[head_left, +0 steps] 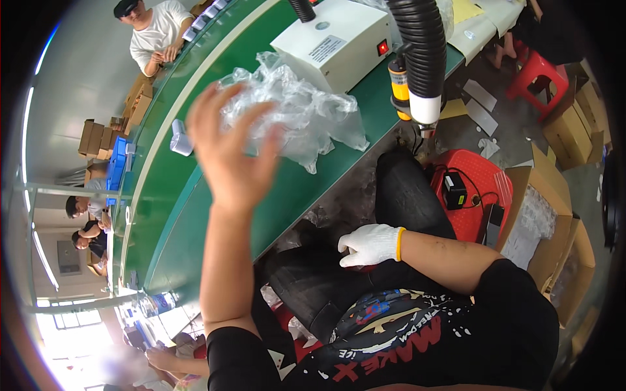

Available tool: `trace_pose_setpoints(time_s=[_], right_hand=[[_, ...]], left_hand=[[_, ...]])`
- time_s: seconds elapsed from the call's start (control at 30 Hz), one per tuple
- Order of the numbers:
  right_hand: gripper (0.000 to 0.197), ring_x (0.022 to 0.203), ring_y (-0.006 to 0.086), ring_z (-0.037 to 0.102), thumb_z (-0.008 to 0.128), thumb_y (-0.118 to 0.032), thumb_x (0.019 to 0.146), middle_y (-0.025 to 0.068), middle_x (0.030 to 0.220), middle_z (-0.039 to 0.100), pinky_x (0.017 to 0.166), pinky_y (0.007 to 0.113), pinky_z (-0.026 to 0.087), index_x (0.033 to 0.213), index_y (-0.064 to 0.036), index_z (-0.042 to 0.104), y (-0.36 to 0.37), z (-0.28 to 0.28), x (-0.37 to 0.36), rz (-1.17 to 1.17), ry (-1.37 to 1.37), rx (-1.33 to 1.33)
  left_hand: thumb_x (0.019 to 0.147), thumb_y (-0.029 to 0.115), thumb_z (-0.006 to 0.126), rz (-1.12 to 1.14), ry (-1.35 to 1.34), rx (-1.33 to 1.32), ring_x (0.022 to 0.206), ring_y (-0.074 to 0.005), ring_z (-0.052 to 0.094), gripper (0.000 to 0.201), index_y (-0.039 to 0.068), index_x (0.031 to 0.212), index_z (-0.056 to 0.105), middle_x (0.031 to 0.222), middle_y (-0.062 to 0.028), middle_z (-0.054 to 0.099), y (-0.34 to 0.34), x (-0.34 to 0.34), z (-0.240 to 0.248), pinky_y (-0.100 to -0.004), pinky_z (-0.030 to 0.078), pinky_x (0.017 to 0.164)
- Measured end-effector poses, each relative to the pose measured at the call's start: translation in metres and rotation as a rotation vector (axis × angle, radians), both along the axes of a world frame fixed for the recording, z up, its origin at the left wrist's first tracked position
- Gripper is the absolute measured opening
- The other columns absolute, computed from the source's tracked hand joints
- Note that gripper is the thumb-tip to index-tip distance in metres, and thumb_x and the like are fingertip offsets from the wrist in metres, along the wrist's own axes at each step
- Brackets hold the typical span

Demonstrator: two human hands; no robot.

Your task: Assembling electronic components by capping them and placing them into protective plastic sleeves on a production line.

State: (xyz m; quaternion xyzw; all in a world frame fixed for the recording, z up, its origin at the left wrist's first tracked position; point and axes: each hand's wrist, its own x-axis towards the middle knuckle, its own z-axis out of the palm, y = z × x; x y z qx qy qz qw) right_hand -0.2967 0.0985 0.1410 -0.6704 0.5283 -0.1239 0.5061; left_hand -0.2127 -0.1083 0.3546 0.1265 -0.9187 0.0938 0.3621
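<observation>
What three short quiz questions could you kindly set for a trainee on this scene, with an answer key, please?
1. Multiple choice: which hand wears the white glove? A) the left; B) the right; C) both.
2. True or false: the crumpled clear plastic beside the white machine lies on a red stool.
3. Open question: how is the left hand held?

Key:
1. B, the right hand.
2. False; it lies on the green table.
3. Raised and spread open, with its back toward the camera.
</observation>
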Motion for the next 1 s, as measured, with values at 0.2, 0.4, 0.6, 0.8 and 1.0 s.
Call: trace_pose_setpoints(time_s=[0.2,0.4,0.6,0.8,1.0], right_hand=[[0.053,0.1,0.0356,0.072,0.063,-0.047,0.095,0.0168,0.106,0.076,0.088,0.044,0.054,0.125,-0.004,0.066,0.002,0.01,0.013,-0.021,0.022,0.014],[0.052,0.106,0.0345,0.072,0.063,-0.048,0.097,0.0171,0.115,0.074,0.092,0.042,0.055,0.126,-0.0038,0.067,0.015,-0.016,0.002,-0.517,-0.223,0.021],[0.058,0.114,0.0323,0.068,0.053,-0.052,0.105,0.0153,0.127,0.069,0.099,0.044,0.054,0.138,-0.0033,0.057,0.014,-0.024,0.019,-0.774,-1.386,0.568],[0.061,0.126,0.0307,0.062,0.062,-0.046,0.104,0.0176,0.139,0.06,0.106,0.045,0.051,0.148,-0.005,0.049,0.022,-0.006,0.049,-0.514,-1.408,0.376],[0.06,0.127,0.0285,0.062,0.08,-0.027,0.09,0.0161,0.139,0.06,0.106,0.043,0.05,0.141,-0.0081,0.056,0.025,0.012,0.058,-0.362,-0.627,-0.198]], left_hand=[[0.074,0.008,0.082,-0.082,-0.144,-0.006,0.138,-0.0407,0.046,0.021,0.012,0.093,0.074,0.132,-0.0092,0.065,0.06,-0.015,0.001,-0.0519,0.037,0.11],[0.075,0.003,0.082,-0.269,-0.148,0.508,0.114,-0.0396,0.064,0.025,0.003,0.08,0.058,0.12,-0.0161,0.069,0.123,0.042,0.001,-0.0465,0.051,0.093],[0.079,0.0,0.083,0.18,0.02,0.907,0.096,-0.0324,0.072,0.027,0.0,0.098,0.064,0.11,-0.0198,0.072,0.181,0.128,-0.097,-0.037,0.056,0.084],[0.08,0.006,0.086,0.372,0.446,1.39,0.097,-0.0259,0.072,0.045,0.001,0.119,0.064,0.109,-0.0143,0.073,0.202,0.144,-0.207,-0.0356,0.056,0.086],[0.082,0.006,0.08,0.235,0.232,0.956,0.097,-0.0272,0.072,0.041,0.002,0.119,0.065,0.108,-0.0124,0.074,0.199,0.145,-0.225,-0.0384,0.056,0.087]])
